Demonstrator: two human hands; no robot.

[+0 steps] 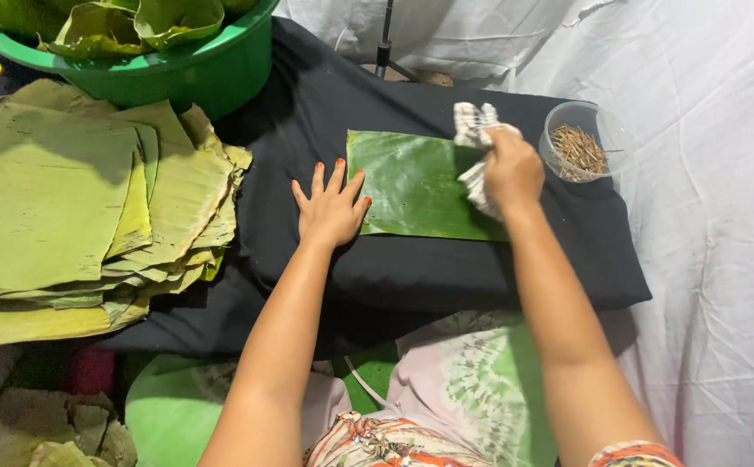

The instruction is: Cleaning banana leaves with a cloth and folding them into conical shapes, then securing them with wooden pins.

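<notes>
Crumpled cloth [474,147] on glossy rectangular leaf [411,186]

Green leaf [411,186], black cushion [446,268], white checked cloth [474,130].

A makeshift home leaf-prepping spot: stacked banana leaves [74,216], a green plastic basin [178,69], and white sheets [705,259] draped around.

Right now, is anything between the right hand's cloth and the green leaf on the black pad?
Nothing visible. The right hand presses the cloth straight onto the leaf at its right end. The left hand lies flat at the leaf's left edge, clear of the cloth.
</notes>
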